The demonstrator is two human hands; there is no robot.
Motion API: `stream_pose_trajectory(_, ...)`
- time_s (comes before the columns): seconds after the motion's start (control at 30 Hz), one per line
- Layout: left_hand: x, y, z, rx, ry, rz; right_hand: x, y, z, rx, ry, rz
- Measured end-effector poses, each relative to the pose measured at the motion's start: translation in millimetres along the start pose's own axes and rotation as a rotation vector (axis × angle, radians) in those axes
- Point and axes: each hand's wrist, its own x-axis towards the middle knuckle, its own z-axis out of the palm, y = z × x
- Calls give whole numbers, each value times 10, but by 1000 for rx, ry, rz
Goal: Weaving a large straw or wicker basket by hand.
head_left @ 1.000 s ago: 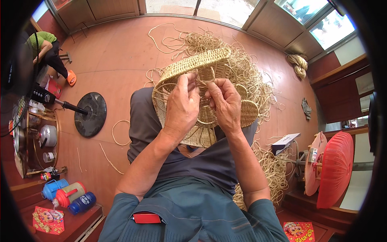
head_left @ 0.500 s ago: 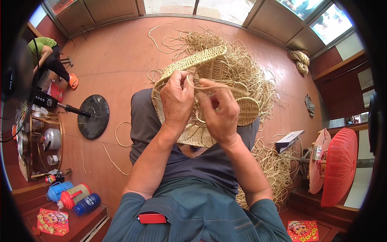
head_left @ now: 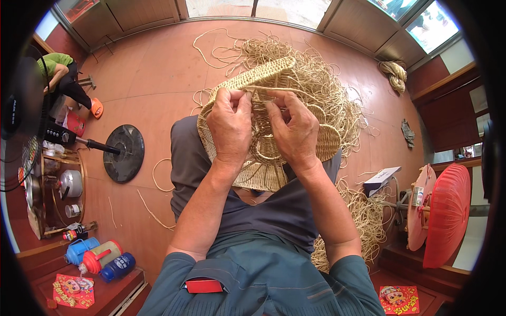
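Note:
A woven straw piece with a long raised edge and rounded lobes rests on my lap between my knees. My left hand is closed in a pinch on straw cord at the work. Opposite it, my right hand is closed on the cord too, its fingertips a short way from the left ones. One pale straw cord runs across above both hands. My fingers partly hide where the cord meets the weave. Loose ends hang from the lower part of the woven piece.
A big tangle of straw cord spreads behind the work, with another heap by my right leg. A fan's round black base stands left. Bottles are at lower left, a red-covered fan at right. Another person bends at far left.
My right hand has shifted slightly and steadied from a blur. The cord it was drawing out to the right now lies across above both hands.

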Motion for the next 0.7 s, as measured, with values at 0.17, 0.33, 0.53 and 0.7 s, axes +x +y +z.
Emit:
stream_pose_trajectory(0.17,-17,33,-57,102,-81,90,59,24,34,-88,52,-141)
stream_pose_trajectory(0.33,34,112,-150,379,-185,179,71,-35,88,-213,-34,-198)
stream_pose_trajectory(0.53,54,58,-176,464,-230,263,166,-107,194,-210,-117,-93)
stream_pose_trajectory(0.7,32,126,-213,398,-249,295,136,-45,291,-123,31,-156)
